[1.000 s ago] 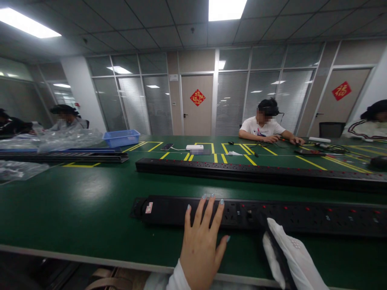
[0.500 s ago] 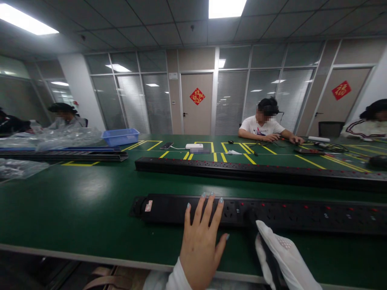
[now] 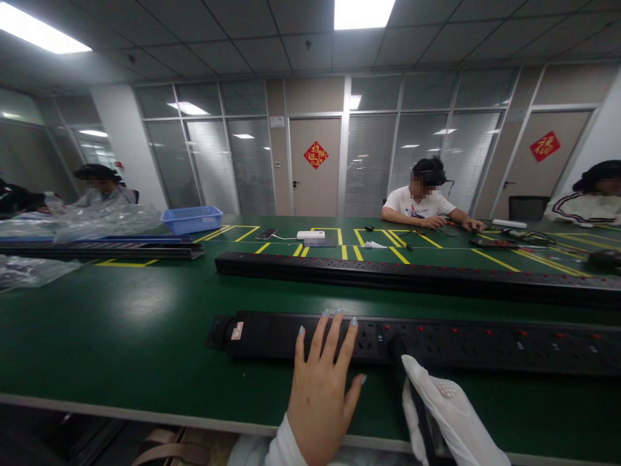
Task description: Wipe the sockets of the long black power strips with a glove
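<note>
A long black power strip (image 3: 281,336) with sockets and red switches lies across the green table near me. My left hand (image 3: 323,382), bare, rests flat on it with the fingers spread, left of the label 19. My right hand (image 3: 451,414), in a white glove, is wrapped round a black tool (image 3: 422,414). The tool's dark head touches the strip just right of that label; its exact shape is hard to make out.
Behind lies a second long black strip (image 3: 339,270). A blue basket (image 3: 193,221), plastic bags (image 3: 97,222) and dark metal rails (image 3: 160,248) are at the left. Across the table (image 3: 160,362), a person (image 3: 418,202) handles small parts.
My gloved right hand and the black tool have shifted slightly left. My left hand stays on the strip.
</note>
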Motion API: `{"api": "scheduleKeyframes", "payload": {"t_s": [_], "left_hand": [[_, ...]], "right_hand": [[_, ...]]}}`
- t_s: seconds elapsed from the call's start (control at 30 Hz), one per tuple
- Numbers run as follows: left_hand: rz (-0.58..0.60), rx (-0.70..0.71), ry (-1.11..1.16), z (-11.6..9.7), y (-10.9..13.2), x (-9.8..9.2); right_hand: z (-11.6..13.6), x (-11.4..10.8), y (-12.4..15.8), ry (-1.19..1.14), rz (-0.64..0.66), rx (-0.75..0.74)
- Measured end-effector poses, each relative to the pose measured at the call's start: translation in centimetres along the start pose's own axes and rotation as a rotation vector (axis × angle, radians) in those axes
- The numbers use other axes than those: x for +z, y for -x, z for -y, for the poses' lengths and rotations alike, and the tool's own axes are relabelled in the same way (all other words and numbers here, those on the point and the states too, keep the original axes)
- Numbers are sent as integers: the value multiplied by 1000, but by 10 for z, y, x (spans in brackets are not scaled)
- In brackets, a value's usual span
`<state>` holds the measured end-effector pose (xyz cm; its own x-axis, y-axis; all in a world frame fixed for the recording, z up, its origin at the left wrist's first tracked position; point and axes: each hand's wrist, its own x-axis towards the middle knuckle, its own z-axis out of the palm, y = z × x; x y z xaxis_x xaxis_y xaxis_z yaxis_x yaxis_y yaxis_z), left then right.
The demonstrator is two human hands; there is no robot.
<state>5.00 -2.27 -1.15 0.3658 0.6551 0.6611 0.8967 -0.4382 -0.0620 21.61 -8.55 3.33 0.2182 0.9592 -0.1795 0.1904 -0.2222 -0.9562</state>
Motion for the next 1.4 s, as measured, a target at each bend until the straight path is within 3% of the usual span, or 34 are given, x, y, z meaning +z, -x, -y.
{"api": "scheduleKeyframes", "payload": {"t_s": [0.33,0.87,0.97,1.17,1.4], "left_hand": [[2,0,2,0,0,0],[-8,0,4,0,0,1],[-8,-1,8,0,0,1],[-3,2,9,0,2,1],[-1,-3,-1,0,1,1]], "right_hand": [[1,12,-19,-19,-2,44],[-9,30,-27,349,-163,-160],[-13,30,-29,307,-116,-153],[-29,16,-27,37,-69,-120],[-36,-19,-25,-32,-114,-156]]}}
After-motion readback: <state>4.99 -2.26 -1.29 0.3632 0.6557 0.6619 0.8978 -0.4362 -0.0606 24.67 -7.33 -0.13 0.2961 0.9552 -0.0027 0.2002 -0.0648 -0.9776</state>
